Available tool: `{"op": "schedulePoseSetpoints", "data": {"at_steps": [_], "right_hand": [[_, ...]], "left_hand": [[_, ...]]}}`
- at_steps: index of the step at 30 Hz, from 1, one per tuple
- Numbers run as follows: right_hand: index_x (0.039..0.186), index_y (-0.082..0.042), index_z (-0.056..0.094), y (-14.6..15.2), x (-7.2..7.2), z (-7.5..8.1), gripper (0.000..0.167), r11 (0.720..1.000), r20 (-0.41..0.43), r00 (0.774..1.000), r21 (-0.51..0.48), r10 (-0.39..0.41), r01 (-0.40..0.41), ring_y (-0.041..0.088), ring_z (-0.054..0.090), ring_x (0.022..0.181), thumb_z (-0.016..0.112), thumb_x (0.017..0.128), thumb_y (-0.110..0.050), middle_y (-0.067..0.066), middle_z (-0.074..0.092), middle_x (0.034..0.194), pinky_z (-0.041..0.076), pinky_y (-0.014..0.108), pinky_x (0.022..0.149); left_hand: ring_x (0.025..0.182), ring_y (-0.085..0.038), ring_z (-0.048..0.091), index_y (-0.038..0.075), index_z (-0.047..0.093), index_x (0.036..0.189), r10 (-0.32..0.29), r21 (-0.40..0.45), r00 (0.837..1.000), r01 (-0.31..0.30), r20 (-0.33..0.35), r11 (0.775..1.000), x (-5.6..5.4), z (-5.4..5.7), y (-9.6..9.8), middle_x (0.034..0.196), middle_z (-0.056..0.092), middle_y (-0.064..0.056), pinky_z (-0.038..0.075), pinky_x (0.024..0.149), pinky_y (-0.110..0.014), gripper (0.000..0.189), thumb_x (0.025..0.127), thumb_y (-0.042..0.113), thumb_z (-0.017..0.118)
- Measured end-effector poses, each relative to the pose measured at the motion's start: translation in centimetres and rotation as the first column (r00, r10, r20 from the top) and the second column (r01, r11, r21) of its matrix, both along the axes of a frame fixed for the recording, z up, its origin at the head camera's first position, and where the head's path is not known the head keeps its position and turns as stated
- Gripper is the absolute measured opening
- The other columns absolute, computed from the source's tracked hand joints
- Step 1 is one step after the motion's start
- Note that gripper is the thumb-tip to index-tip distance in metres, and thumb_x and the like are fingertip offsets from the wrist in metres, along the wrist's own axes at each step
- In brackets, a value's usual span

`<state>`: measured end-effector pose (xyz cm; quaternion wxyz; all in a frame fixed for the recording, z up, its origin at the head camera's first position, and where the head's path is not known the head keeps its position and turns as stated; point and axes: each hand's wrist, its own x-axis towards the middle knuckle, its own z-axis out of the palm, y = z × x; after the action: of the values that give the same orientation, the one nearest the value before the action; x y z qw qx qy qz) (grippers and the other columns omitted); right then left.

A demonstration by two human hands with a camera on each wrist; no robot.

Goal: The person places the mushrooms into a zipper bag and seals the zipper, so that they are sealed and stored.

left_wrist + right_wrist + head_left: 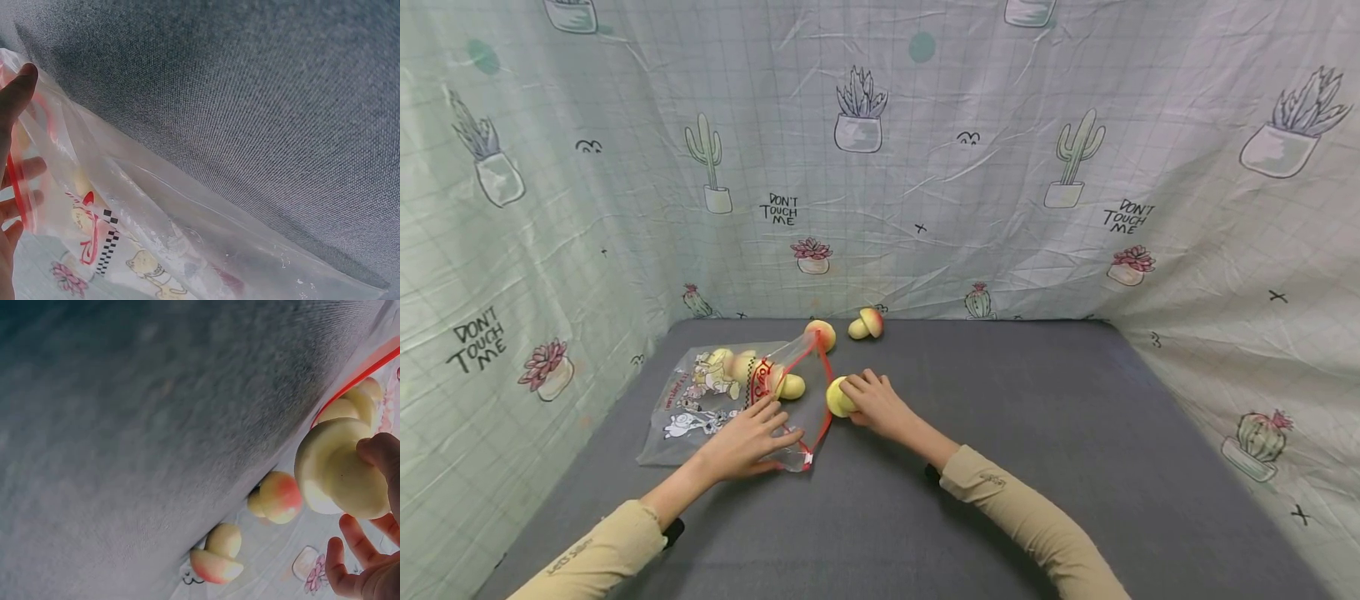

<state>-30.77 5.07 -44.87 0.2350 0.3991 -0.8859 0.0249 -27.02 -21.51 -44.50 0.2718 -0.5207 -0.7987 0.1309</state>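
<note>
My right hand pinches a yellow toy mushroom at the mouth of a clear zip bag with red edging. In the right wrist view, the thumb presses on the mushroom's pale stem, and its cap faces the bag. My left hand lies at the bag's mouth with fingers spread. The left wrist view shows its fingertips through the plastic, beside the red edge. Several toy mushrooms lie inside the bag, partly hidden by its printed cartoon figures and lettering.
Behind the bag's mouth, one toy mushroom sits on the dark grey table. Another toy mushroom, with a reddish cap, lies to its right near the back edge. Printed cloth curtains enclose the table at the back and sides.
</note>
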Motion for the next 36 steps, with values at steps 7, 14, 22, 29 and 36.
{"op": "schedulePoseSetpoints", "data": {"at_steps": [7, 14, 22, 29, 36], "right_hand": [[0.111, -0.014, 0.047, -0.8, 0.1, 0.1, 0.04, 1.0, 0.044, 0.999, -0.006, -0.014, 0.014, 0.016, 0.047, 0.088, 0.065, 0.077, -0.024, 0.001, 0.051, 0.109, 0.035, 0.025, 0.063], [0.109, -0.015, 0.047, -1.3, 0.1, 0.1, 0.038, 1.0, 0.042, 0.999, -0.012, -0.011, 0.012, 0.015, 0.047, 0.086, 0.064, 0.077, -0.024, -0.002, 0.051, 0.106, 0.033, 0.024, 0.062], [0.113, -0.018, 0.049, -2.1, 0.3, 0.2, 0.037, 0.999, 0.032, 0.999, 0.004, 0.034, -0.034, 0.016, 0.045, 0.084, 0.063, 0.08, -0.023, -0.002, 0.049, 0.107, 0.033, 0.025, 0.061], [0.114, -0.02, 0.05, -2.9, 0.3, 0.0, 0.033, 0.998, -0.004, 0.999, 0.034, 0.044, -0.044, 0.015, 0.044, 0.084, 0.06, 0.083, -0.027, -0.003, 0.047, 0.107, 0.032, 0.025, 0.062], [0.113, -0.022, 0.051, -3.5, 0.2, -0.2, 0.034, 0.997, -0.093, 0.995, 0.071, 0.036, -0.03, 0.014, 0.044, 0.087, 0.06, 0.082, -0.034, -0.005, 0.049, 0.107, 0.035, 0.029, 0.067]], "left_hand": [[0.093, -0.024, 0.051, 0.021, 0.062, 0.109, 0.003, -0.001, 1.0, -0.003, -0.001, 1.0, 0.0, 0.0, 0.1, 0.091, 0.056, -0.005, 0.04, 0.095, -0.045, 0.055, 0.063, 0.052, 0.07], [0.095, -0.026, 0.052, 0.021, 0.062, 0.109, 0.027, -0.027, 1.0, -0.027, 0.006, 0.999, 0.1, 0.2, 0.2, 0.093, 0.056, -0.006, 0.039, 0.095, -0.046, 0.054, 0.065, 0.052, 0.069], [0.095, -0.027, 0.052, 0.02, 0.063, 0.108, 0.029, -0.028, 1.0, -0.028, 0.013, 0.999, 0.0, 0.1, 0.2, 0.094, 0.057, -0.006, 0.038, 0.096, -0.047, 0.053, 0.066, 0.051, 0.069], [0.094, -0.026, 0.052, 0.02, 0.063, 0.107, 0.022, -0.018, 0.999, -0.022, 0.024, 1.0, 0.0, 0.1, 0.2, 0.093, 0.057, -0.006, 0.038, 0.096, -0.047, 0.051, 0.066, 0.05, 0.069], [0.095, -0.025, 0.05, 0.02, 0.063, 0.108, 0.019, -0.019, 1.0, -0.019, 0.015, 1.0, 0.0, 0.1, 0.1, 0.094, 0.057, -0.006, 0.038, 0.096, -0.046, 0.052, 0.066, 0.05, 0.069]]}}
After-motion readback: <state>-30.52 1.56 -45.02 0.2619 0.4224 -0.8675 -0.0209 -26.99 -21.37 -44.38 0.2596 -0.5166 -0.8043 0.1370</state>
